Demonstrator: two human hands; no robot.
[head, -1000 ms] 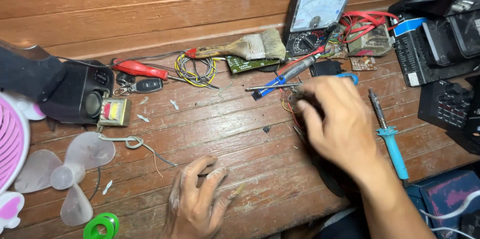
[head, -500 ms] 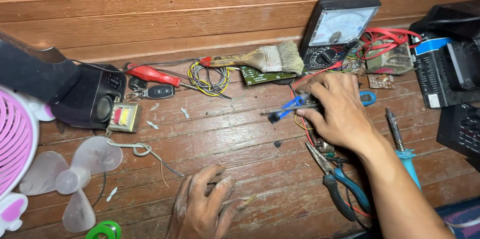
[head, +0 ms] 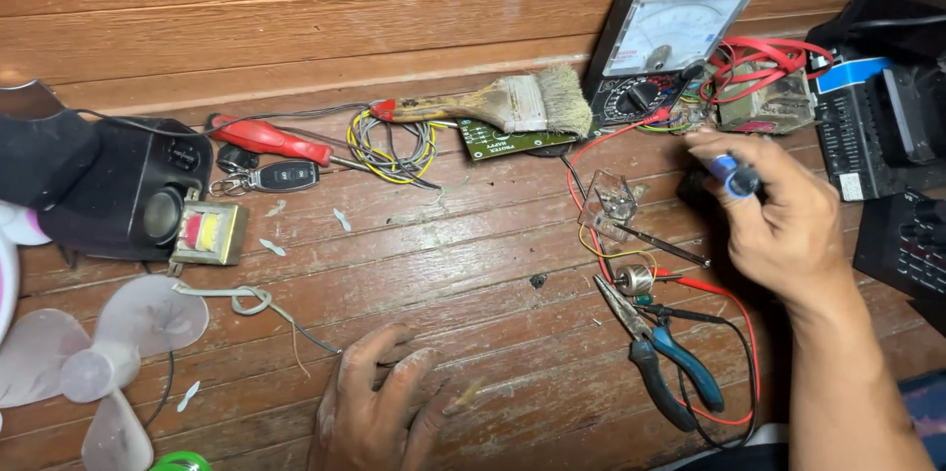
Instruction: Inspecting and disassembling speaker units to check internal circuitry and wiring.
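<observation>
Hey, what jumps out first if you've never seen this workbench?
The right hand at right, pinching a blue-handled tool just below the big analog meter propped against the wooden wall. The left hand rests flat on the planks at bottom centre, and blue-handled pliers lie among red leads.

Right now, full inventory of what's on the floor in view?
multimeter: 1, black, top right against the wall
paintbrush: 1, wooden handle, top centre
circuit board: 1, green, under the brush
wire coil: 1, yellow and grey, left of the board
red screwdriver: 1, left of the coil
key fob: 1, black, below the red screwdriver
speaker: 1, black, left
transformer: 1, small, beside the speaker
fan blade: 1, translucent white, bottom left
pliers: 1, blue handles, bottom right
left hand: flat on the planks
right hand: grip around a blue-handled tool
</observation>
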